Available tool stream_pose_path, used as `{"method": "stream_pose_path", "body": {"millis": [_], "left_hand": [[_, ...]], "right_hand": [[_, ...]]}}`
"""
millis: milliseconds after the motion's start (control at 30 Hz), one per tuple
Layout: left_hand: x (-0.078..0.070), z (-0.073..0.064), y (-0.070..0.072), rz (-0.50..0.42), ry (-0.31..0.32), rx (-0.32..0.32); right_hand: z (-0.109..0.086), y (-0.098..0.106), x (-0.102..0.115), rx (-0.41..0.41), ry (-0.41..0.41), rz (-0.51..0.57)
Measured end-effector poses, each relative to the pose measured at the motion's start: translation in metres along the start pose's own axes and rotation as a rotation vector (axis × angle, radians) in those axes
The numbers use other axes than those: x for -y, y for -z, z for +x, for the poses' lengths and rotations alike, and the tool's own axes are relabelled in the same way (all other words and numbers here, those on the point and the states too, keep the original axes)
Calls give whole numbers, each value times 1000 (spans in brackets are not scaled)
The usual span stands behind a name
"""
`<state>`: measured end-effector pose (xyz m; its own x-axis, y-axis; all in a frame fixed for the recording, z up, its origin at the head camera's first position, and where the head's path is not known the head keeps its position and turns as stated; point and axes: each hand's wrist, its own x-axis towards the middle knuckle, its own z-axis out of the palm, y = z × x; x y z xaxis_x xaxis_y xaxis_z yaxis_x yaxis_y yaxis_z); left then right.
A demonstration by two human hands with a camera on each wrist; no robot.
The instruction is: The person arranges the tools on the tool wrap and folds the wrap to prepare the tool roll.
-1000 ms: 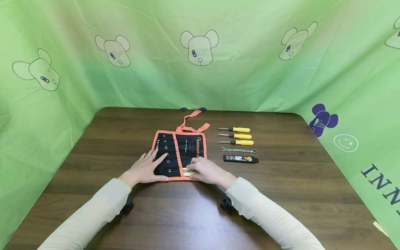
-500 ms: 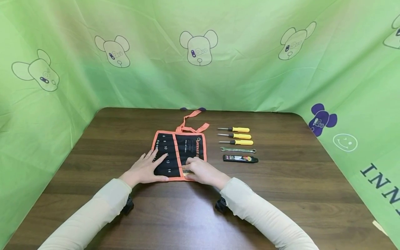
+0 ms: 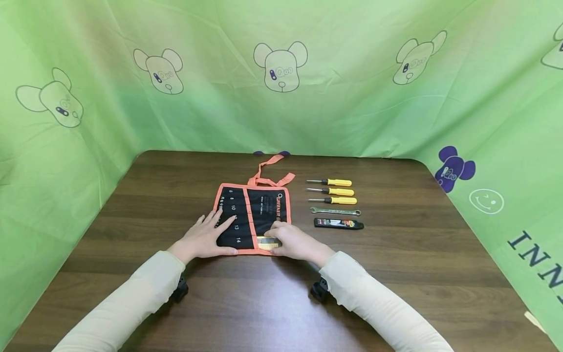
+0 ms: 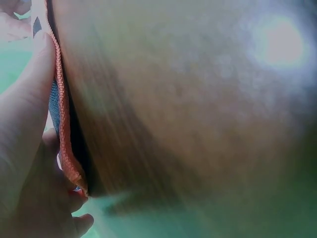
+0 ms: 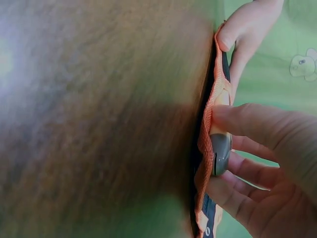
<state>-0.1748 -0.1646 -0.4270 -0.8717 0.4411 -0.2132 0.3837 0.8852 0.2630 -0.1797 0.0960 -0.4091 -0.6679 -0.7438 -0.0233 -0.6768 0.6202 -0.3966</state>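
Observation:
A black tool pouch (image 3: 264,215) with orange edging lies flat on the table in the head view. My left hand (image 3: 204,237) rests spread on its left part, the thumb along the near edge. At the pouch's lower right, a yellow-and-grey utility knife (image 3: 267,242) lies partly inside a pocket. My right hand (image 3: 296,240) pinches it between thumb and fingers and covers its right part. Its grey rounded end and the thumb on its yellow body show in the right wrist view, where the knife (image 5: 222,148) sits against the orange edge. The left wrist view shows the left thumb on the edging (image 4: 62,99).
Right of the pouch, three yellow-handled screwdrivers (image 3: 340,192), a combination wrench (image 3: 336,211) and a black labelled case (image 3: 337,224) lie in a column. Orange ties (image 3: 264,171) stretch beyond the pouch's far edge. A green printed curtain (image 3: 281,117) surrounds the table (image 3: 396,274).
My right hand has slid left along the knife, then back to the right, so more of the knife shows now. My left hand stays in place.

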Motion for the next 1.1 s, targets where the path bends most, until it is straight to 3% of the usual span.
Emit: {"method": "stream_pose_path", "body": {"millis": [500,800,1100], "left_hand": [[2,2,-1,-4,11,9],[2,1,0,-2,8,2],[2,0,0,-6,-1,-1]], "right_hand": [[9,0,4,25,58,-14],[10,0,1,30,53,6],[4,23,-5,-21,23,72]]}}
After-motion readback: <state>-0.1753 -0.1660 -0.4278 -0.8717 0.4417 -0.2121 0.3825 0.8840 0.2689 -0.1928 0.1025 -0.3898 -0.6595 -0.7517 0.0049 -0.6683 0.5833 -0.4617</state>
